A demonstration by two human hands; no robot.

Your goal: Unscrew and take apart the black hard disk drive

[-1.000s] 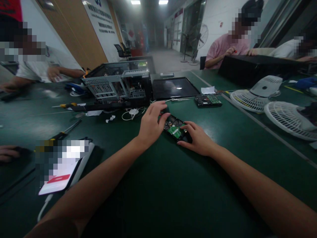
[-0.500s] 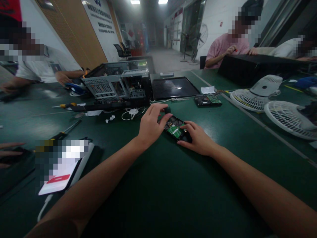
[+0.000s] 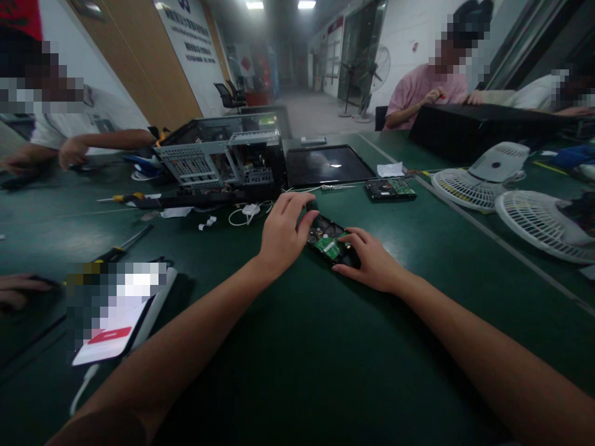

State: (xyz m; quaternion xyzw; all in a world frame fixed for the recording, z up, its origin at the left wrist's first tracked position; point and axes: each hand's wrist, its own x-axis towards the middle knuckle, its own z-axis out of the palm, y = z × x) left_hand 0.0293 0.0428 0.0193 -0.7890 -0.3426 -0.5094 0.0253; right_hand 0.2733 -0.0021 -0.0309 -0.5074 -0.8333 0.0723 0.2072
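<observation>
A hard drive (image 3: pixel 329 246) with a green circuit board facing up lies on the green table in front of me. My right hand (image 3: pixel 369 257) grips its near right end, thumb at the near edge and fingers over the board. At the far left end, my left hand (image 3: pixel 289 228) is curled, with thumb and forefinger closed around a small dark piece (image 3: pixel 313 205) above the drive. The fingers hide most of that piece, so its kind does not show.
An opened computer case (image 3: pixel 218 164) stands beyond my left hand, beside a black panel (image 3: pixel 328 164). Another hard drive (image 3: pixel 390 189) lies farther right, near two white fans (image 3: pixel 469 183). At left are a phone (image 3: pixel 106 347), a screwdriver (image 3: pixel 134 238) and a co-worker's hand (image 3: pixel 21 291).
My left thumb and forefinger have shifted slightly around the small dark piece; my right hand stays put. Co-workers' hands on the left have moved.
</observation>
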